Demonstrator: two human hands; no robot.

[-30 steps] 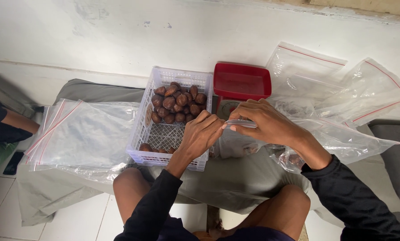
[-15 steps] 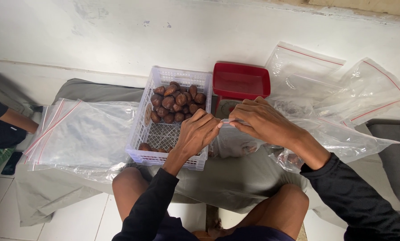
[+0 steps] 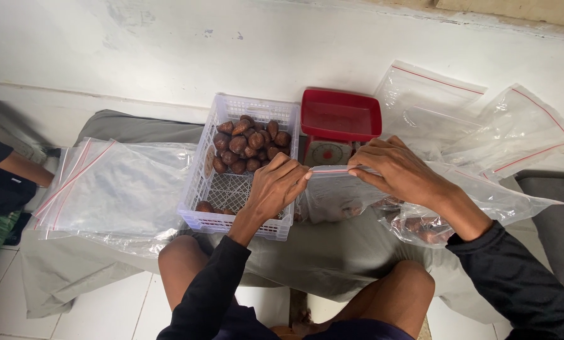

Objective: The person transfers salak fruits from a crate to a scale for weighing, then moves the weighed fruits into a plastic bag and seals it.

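A clear zip bag (image 3: 335, 195) with brown scaly fruit inside stands between my knees, in front of the red scale. My left hand (image 3: 280, 186) pinches the left end of its red zip strip. My right hand (image 3: 392, 167) pinches the strip's right end. Both hands hold the top edge taut. Left of the bag stands a white plastic basket (image 3: 214, 182) with more of the brown fruit (image 3: 247, 145) piled at its far end.
A red kitchen scale (image 3: 340, 116) stands behind the bag by the white wall. A stack of clear zip bags (image 3: 112, 189) lies at left; loose ones (image 3: 477, 119) and a filled bag (image 3: 427, 223) lie at right. Another person's arm (image 3: 23, 170) shows at far left.
My hands have moved apart along the bag's zip strip, the left sliding left and the right sliding right, so the strip is stretched between them.
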